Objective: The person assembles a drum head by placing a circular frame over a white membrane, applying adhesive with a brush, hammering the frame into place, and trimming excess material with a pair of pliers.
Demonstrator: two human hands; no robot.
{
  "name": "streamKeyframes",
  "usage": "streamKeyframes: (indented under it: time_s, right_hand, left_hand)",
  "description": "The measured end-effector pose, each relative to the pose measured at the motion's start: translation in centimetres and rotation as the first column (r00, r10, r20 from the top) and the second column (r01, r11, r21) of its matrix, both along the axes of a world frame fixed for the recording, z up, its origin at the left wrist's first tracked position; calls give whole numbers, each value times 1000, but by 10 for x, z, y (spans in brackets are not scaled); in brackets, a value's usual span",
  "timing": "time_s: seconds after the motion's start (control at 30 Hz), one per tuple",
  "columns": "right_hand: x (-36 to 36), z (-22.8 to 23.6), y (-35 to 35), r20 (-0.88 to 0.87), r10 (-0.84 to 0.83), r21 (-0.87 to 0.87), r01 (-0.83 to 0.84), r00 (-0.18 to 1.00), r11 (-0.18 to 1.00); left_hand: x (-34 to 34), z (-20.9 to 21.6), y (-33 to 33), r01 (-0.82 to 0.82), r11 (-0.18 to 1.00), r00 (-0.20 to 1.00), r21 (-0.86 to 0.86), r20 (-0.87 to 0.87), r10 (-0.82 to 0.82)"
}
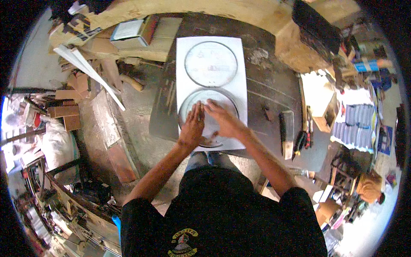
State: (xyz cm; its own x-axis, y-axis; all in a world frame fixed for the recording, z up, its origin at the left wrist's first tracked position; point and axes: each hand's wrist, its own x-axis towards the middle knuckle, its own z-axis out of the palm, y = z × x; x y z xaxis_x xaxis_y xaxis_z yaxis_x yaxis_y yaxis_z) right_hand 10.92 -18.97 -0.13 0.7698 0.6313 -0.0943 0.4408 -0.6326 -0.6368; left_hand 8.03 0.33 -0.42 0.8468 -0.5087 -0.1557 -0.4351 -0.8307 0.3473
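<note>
A white rectangular board or sheet (242, 85) lies lengthwise on a dark table (274, 103) in front of me. On it are two round, pale, see-through-looking pieces with dark rims, a far one (210, 64) and a near one (209, 125). Whether they are discs or rings I cannot tell. My left hand (193, 126) rests flat on the near round piece, its fingers stretched out and close together. Beside it, my right hand (224, 121) reaches over the same piece with fingers extended toward the left fingertips. Neither hand appears to grip anything. Together they cover part of the near piece.
On the table's right side lie a long block-shaped tool (287, 132) and pliers with dark and red handles (307, 132). A small box (133, 32) sits at the far left. Long white strips (92, 75) lean at left. Cardboard boxes (66, 113) are stacked beyond them.
</note>
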Motion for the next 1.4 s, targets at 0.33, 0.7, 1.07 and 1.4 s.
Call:
streamKeyframes:
  time_s: [0.33,0.7,1.07,1.4]
  right_hand:
    - [17,33,-50,-8,-609,-189,597,793,780]
    - [-87,3,-45,-7,-853,253,826,522,504]
    - [-82,-3,-29,0,-943,217,920,334,326]
    - [-140,-2,-138,561,-822,13,992,98,127]
  left_hand:
    - [-26,31,44,330,932,943,-150,7,-333]
    - [25,43,75,513,859,837,-12,232,-496]
    - [64,69,44,501,811,863,-302,95,-497]
    - [123,23,-85,870,440,494,-225,376,-784]
